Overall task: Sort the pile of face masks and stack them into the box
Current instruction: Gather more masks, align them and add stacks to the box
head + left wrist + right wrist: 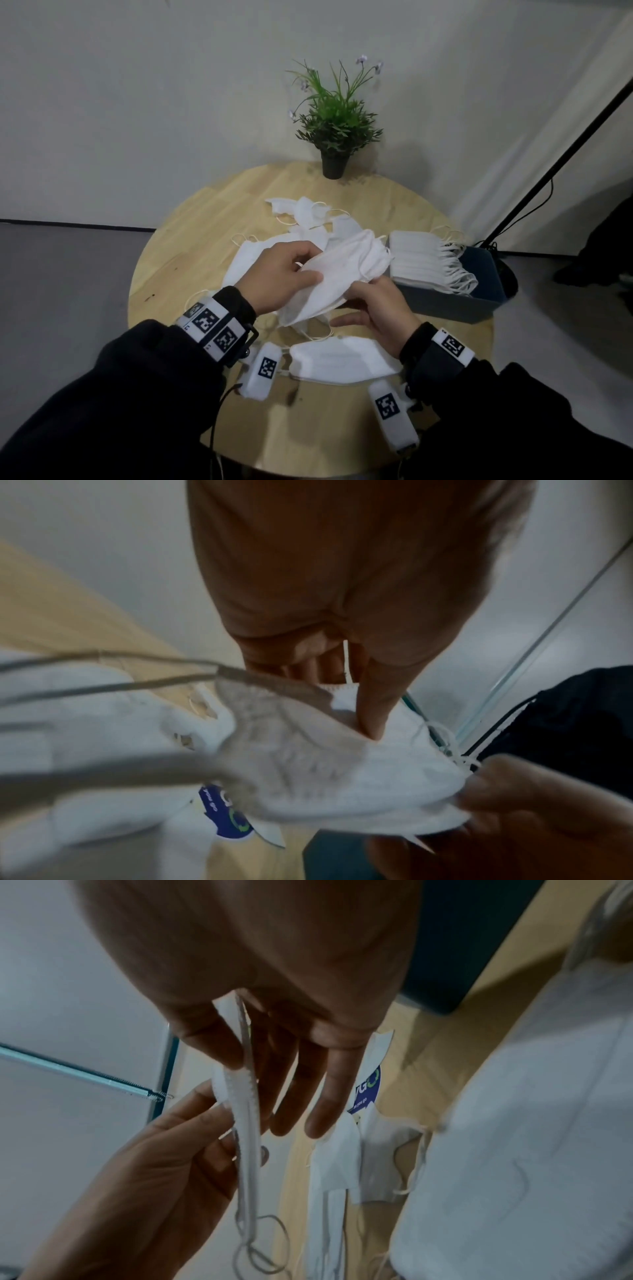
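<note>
Both hands hold a folded white face mask (339, 274) above the round wooden table (185, 246). My left hand (308, 265) grips its left end, thumb on top and fingers curled behind. At the mask's lower right edge my right hand (354, 294) pinches it between thumb and fingers, as the right wrist view shows edge-on (246, 1123). Its ear loops dangle below. A loose pile of white masks (308, 219) lies beyond my hands. A dark blue box (479, 303) at the right holds a stack of flat pleated masks (421, 260).
One more folded mask (342, 359) lies on the table near the front edge, under my wrists. A potted plant (334, 137) stands at the table's far edge. A black stand pole (548, 171) slants up on the right, beyond the box.
</note>
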